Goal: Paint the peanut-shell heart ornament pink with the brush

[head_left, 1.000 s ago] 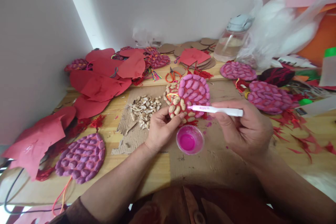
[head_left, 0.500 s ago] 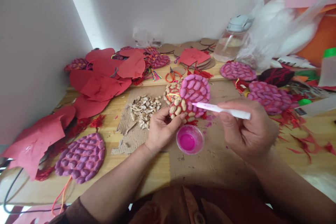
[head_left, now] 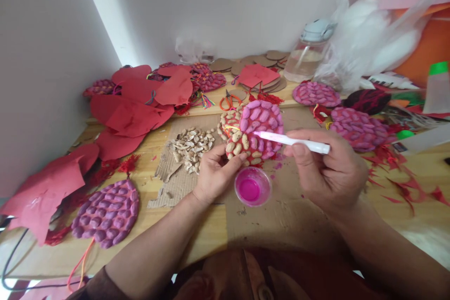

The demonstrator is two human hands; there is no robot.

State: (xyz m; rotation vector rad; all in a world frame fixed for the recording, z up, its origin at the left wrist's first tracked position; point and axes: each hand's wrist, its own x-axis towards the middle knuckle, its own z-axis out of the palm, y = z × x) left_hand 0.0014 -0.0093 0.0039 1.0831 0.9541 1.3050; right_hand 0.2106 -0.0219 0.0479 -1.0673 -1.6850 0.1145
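Head view: a peanut-covered disc (head_left: 262, 117) over the cardboard (head_left: 274, 225), mid-table, its lower left edge pinched in the left hand (head_left: 216, 176).
Around it lie shells (head_left: 191, 145) to the left, orange-handled scissors (head_left: 225, 102) behind, red paper shapes (head_left: 130, 112) farther left, purple-pink peanut pieces (head_left: 358, 126) to the right and a lidded bottle (head_left: 304, 63) at the back; a cup (head_left: 266, 194) of magenta liquid sits just in front, and a bare-peanut piece (head_left: 228, 118) is partly hidden behind the disc. The right hand (head_left: 326, 171) is closed round a white pen (head_left: 298, 143), tip at the disc, contact unclear. The disc is red, its peanuts mostly bright pink, those at lower left plain tan.
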